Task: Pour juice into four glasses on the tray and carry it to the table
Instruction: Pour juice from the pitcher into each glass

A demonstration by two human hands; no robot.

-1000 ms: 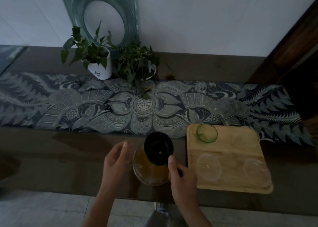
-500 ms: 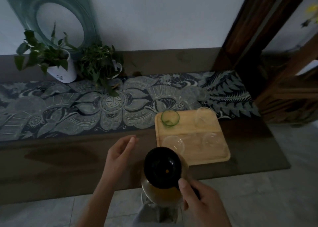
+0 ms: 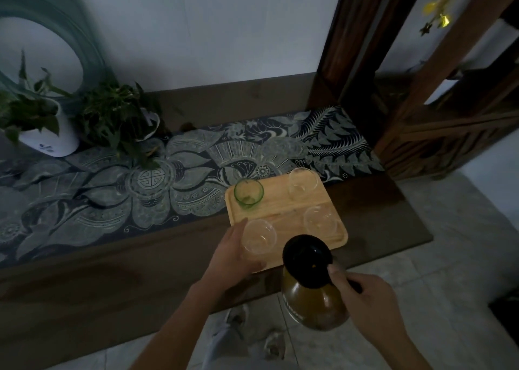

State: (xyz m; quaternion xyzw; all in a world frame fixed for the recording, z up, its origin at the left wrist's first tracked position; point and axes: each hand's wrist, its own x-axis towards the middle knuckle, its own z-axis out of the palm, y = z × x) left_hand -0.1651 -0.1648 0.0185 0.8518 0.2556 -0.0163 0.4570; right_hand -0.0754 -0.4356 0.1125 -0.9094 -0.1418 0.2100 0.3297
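A wooden tray (image 3: 280, 204) lies on the dark counter with a green-rimmed glass (image 3: 248, 192) at its far left and two clear glasses, one far right (image 3: 302, 183) and one near right (image 3: 320, 218). My left hand (image 3: 231, 253) wraps around the near-left clear glass (image 3: 259, 236) on the tray. My right hand (image 3: 370, 302) grips the handle of a glass jug (image 3: 313, 296) of amber juice with a black lid, held in the air just off the counter's front edge, below the tray's near side.
Two potted plants (image 3: 47, 122) (image 3: 120, 120) stand at the back left on a patterned runner (image 3: 168, 179). A dark wooden post (image 3: 354, 49) and carved shelving (image 3: 449, 128) rise at the right. Tiled floor (image 3: 421, 257) lies below the counter edge.
My left hand moved right from the bare counter onto the near-left glass. The jug came further right and closer to the tray. The view swung to the right.
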